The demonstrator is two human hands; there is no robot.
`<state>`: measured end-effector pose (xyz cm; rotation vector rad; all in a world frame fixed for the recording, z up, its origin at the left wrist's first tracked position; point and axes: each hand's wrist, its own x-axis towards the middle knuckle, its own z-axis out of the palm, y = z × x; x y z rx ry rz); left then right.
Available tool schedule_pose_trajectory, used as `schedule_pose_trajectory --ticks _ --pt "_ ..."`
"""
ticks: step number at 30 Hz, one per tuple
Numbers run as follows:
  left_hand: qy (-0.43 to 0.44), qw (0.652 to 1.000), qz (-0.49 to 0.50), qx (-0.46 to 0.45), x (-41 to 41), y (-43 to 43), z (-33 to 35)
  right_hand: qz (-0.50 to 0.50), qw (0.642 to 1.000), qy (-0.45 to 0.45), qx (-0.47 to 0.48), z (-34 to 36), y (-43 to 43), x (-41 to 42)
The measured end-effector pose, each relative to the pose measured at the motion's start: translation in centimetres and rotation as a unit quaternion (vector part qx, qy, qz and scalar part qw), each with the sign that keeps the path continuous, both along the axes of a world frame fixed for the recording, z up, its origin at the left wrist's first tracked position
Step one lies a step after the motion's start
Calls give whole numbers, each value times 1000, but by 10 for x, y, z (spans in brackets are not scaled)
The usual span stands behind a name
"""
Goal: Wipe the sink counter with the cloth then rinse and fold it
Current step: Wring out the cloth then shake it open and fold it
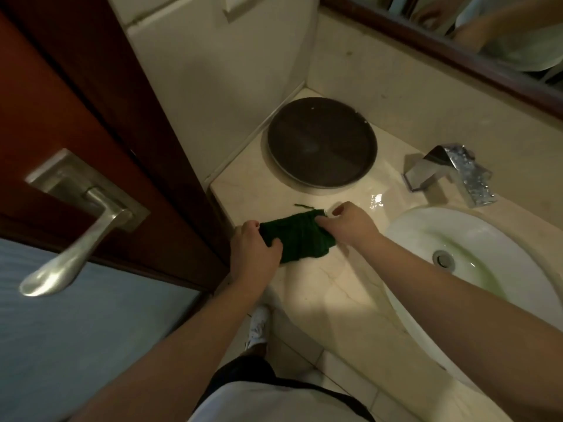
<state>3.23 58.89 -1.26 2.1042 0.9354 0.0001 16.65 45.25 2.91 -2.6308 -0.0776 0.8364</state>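
Note:
A dark green cloth lies bunched on the beige stone counter, left of the white sink basin. My left hand grips the cloth's left end, fingers curled over it. The cloth's far right corner is pinched by my right hand between thumb and fingers. A loose green thread sticks out from the cloth's far edge.
A round dark tray sits at the counter's back left corner. The chrome faucet stands behind the basin. A wooden door with a metal lever handle is close on the left. A mirror runs along the back wall.

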Motion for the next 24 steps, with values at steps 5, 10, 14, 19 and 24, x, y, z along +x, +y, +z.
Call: schedule_pose_trajectory --ticks 5,10,14,19,24 --pt "109 993 -31 -42 17 11 1 66 996 -17 -54 -20 7 -20" --pt "43 982 -19 -183 30 22 12 40 997 33 54 -28 2 -18" --pt "-21 947 27 -320 56 28 24 -92 967 115 206 -8 -5 7" --pt "-123 924 47 -358 117 26 36 -167 959 5 228 19 -9 69" --pt "-138 926 25 -349 180 16 32 -187 959 -94 189 20 -11 131"
